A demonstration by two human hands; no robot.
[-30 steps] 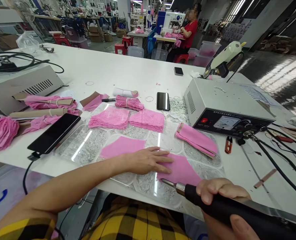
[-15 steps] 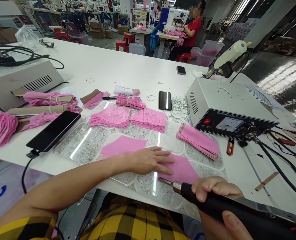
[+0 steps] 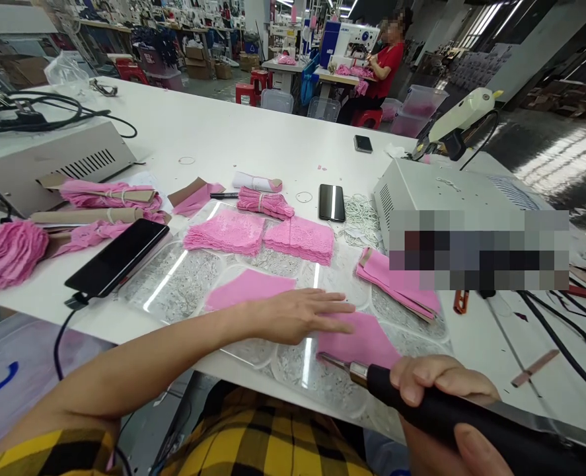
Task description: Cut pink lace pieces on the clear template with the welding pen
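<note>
My left hand [image 3: 300, 316] lies flat with fingers stretched out, pressing the near edge of a pink fabric piece [image 3: 359, 342] on a clear glass plate [image 3: 183, 284]. My right hand [image 3: 446, 403] is wrapped round the black handle of a cutting tool [image 3: 451, 413], whose metal tip [image 3: 335, 362] touches the pink piece's lower edge. A second pink piece [image 3: 248, 289] lies just left of my left hand.
Stacks of pink lace [image 3: 226, 231] [image 3: 300, 239] and a pink stack [image 3: 396, 284] lie beyond. A phone [image 3: 119, 256] rests at left, another phone [image 3: 331, 201] in the middle. A white control box [image 3: 451, 198] stands right, with cables [image 3: 560, 330]. A person in red [image 3: 384, 66] sits far back.
The view has shifted slightly. My left hand's fingers have stretched a little further right over the pink piece. The tool stays at the fabric's edge.
</note>
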